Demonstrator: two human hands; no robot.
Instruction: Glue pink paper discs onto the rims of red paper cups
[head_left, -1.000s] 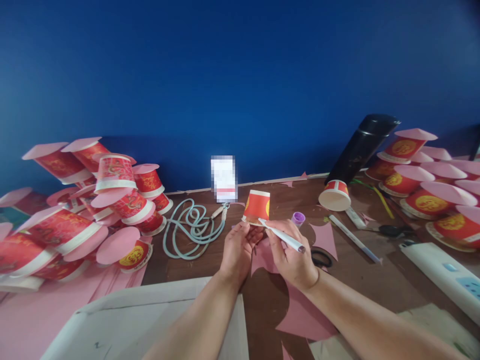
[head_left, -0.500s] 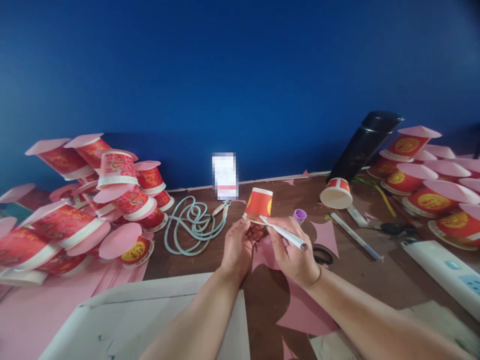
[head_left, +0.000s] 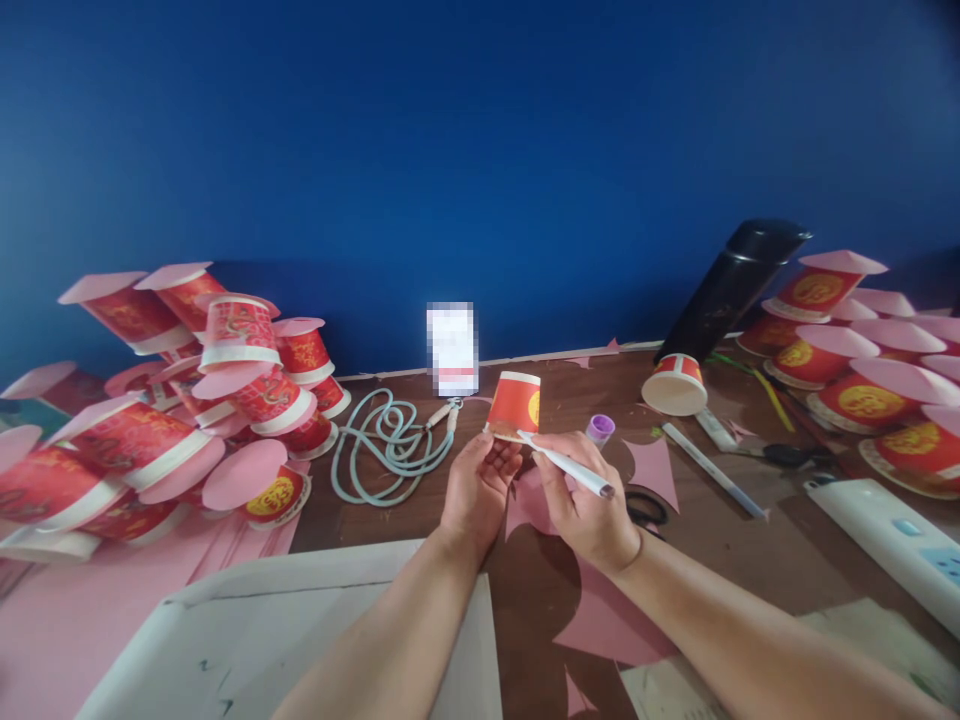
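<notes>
Nearest, at lower left, lies a flat white board with a folded edge point(head_left: 300, 630), beside smooth pink paper sheets point(head_left: 142, 620). To the right, on the dark brown table point(head_left: 727, 560), are a curved-edged pink paper offcut point(head_left: 611, 620) and a long white plastic power strip point(head_left: 885, 530).

Beyond these, at the centre, the bare left hand point(head_left: 476, 495) has its thumb and fingers closed at the lower rim of a red paper cup with a gold emblem and white band point(head_left: 514, 402). The cup is raised in front of the person, slightly tilted, white band upward. The bare right hand point(head_left: 596, 510) pinches a slim white pen point(head_left: 574, 471), its tip at the cup's lower edge; whether it touches is hard to tell.

A black ring-shaped handle point(head_left: 646, 508) shows just beside the right hand, with a short purple cylinder point(head_left: 600, 430) past it. Left of the cup, a pale blue cord point(head_left: 390, 462) lies in loops.

Farther back, red paper cups with pink paper discs are heaped at left point(head_left: 240, 335) and right point(head_left: 862, 405). A black cylindrical bottle point(head_left: 720, 295) leans near the plain blue wall point(head_left: 480, 180)
</notes>
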